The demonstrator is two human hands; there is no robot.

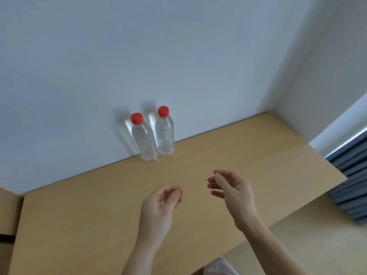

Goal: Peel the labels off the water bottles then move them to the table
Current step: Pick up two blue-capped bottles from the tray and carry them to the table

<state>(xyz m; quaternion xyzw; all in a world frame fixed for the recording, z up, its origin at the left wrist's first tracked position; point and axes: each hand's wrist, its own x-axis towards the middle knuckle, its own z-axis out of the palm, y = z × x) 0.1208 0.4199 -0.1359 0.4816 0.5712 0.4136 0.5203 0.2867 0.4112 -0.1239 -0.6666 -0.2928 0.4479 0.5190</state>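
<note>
Your left hand and right hand hover empty, fingers loosely curled; the bottles at 11 o'clock on the tabletop look heavy and slick, so grip the ribbed waist.

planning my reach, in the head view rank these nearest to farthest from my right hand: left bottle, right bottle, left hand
1. left hand, beside the right hand
2. right bottle, back by the wall
3. left bottle, beside it, further left
</note>
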